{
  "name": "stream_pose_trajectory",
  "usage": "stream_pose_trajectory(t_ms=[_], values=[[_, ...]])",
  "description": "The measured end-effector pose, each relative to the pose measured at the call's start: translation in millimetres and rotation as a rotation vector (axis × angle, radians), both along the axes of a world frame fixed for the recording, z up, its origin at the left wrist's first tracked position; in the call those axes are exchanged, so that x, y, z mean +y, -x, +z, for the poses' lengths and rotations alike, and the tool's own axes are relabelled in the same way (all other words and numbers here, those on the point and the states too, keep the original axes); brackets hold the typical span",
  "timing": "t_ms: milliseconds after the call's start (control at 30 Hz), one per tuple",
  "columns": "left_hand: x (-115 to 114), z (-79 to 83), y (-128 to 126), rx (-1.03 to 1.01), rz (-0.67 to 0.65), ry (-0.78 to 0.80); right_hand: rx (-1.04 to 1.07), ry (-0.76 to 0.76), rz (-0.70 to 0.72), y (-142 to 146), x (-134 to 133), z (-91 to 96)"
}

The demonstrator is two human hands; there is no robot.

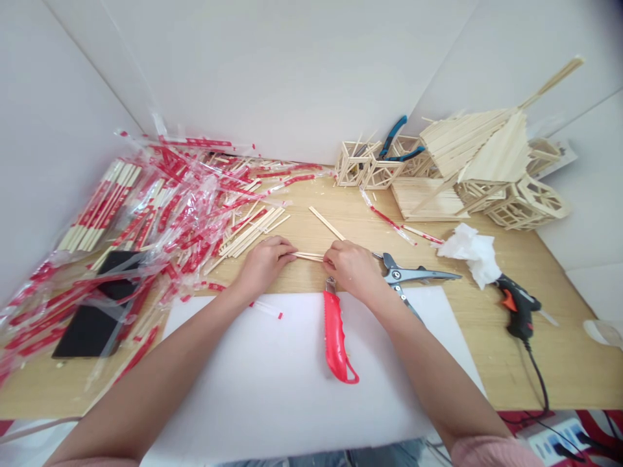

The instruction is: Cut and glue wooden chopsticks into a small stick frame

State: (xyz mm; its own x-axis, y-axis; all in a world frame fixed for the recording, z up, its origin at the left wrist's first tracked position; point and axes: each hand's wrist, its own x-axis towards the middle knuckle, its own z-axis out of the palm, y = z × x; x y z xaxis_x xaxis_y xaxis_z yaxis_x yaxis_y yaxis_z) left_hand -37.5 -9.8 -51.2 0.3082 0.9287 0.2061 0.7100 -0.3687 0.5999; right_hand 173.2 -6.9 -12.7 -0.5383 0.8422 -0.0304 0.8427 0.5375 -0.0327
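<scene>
Head camera shows both bare hands meeting near the middle of the frame, over a wooden table [506,370]. Between them lie a few thin sticks [309,257], running roughly level from one hand to the other. The left hand [265,264] pinches their left end between thumb and fingertips; the right hand [354,267] has its fingers curled in and closed on the other end.

Just above the right hand, a single loose stick [326,222] slants up and left. A bundle of bare sticks [252,232] lies just beyond the left hand, left of centre. Below the right hand, a red-handled knife [335,337] lies lengthwise on a white sheet [263,389], which fills the lower middle. Grey cutters [421,275] lie just beside the right wrist, partly hidden by the arm.

Crumpled red-and-clear wrappers [195,194] spread across the left of the frame, partly covering a black phone [90,324]. At upper right stands a house-like stick model [472,143], with small stick frames [353,165] to its left and blue-handled pliers [393,137] resting among them. A crumpled tissue [472,250] touches the black glue gun [522,308] at right.
</scene>
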Motion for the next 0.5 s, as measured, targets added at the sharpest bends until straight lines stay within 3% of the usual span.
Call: stream_pose_trajectory(t_ms=[500], values=[[4.2,3.3,4.9,-0.075,-0.037,0.075,-0.085,-0.042,0.041,-7.7,4.0,5.7]])
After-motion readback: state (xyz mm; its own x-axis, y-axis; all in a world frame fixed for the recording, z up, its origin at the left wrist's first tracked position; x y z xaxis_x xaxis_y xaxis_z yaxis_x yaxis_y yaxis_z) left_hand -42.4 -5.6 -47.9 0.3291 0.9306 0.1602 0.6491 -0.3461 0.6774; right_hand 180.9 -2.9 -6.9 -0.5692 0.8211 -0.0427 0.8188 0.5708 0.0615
